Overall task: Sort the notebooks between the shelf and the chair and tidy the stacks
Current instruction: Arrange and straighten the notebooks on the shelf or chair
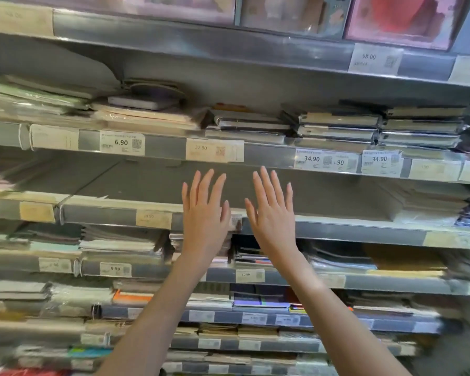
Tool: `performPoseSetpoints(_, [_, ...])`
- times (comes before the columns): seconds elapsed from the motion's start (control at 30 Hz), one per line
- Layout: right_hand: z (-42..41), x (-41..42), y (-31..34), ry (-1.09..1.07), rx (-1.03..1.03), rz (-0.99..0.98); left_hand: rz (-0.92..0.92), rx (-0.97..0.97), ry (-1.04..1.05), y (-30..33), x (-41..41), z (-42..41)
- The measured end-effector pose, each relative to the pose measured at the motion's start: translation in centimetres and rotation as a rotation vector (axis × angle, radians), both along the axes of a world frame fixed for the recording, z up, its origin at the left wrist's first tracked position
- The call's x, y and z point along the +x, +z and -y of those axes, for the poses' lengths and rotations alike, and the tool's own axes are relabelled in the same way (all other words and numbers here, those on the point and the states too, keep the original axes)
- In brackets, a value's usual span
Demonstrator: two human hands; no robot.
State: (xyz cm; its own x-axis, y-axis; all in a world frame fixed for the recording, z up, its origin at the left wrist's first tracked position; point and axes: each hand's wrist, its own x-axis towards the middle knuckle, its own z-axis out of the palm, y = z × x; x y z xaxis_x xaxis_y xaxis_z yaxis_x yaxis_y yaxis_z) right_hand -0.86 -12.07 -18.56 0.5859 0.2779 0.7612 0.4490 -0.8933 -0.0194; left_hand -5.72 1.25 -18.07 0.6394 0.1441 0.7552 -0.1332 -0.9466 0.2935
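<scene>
Left hand (205,213): raised before the shelf (174,191), fingers straight and spread wide, nothing held. Right hand (273,213): raised just beside it, likewise spread wide, nothing held. Whether either hand touches the shelf cannot be told.

Shelf: several metal tiers are seen, with the section behind the fingertips bare. The lower tiers are blurred, and their contents are hard to make out.

Notebooks (337,128): dark-covered flat stacks are laid on the tier above the hands, to the right; paler stacks (147,115) are piled unevenly to the left. More stacks are found on the tiers below, partly hidden by the forearms.

Price labels (122,143): fixed along the tier edges; "6.90" and "34.90" can be read, while others are faded or blurred.

Topmost tier: pink and pale boxed items (402,20) are cut off by the upper edge.
</scene>
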Motion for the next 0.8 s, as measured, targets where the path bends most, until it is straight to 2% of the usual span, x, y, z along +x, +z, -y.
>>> performPoseSetpoints(0.33, [1.0,-3.7,-9.6,0.059,-0.019,-0.184,-0.205,-0.029,0.021,-10.0,-3.6,0.6])
performPoseSetpoints(0.8, [1.3,-12.3,-30.2,0.092,-0.218,-0.546,-0.612,-0.138,0.133,-31.4,-13.9,-0.5])
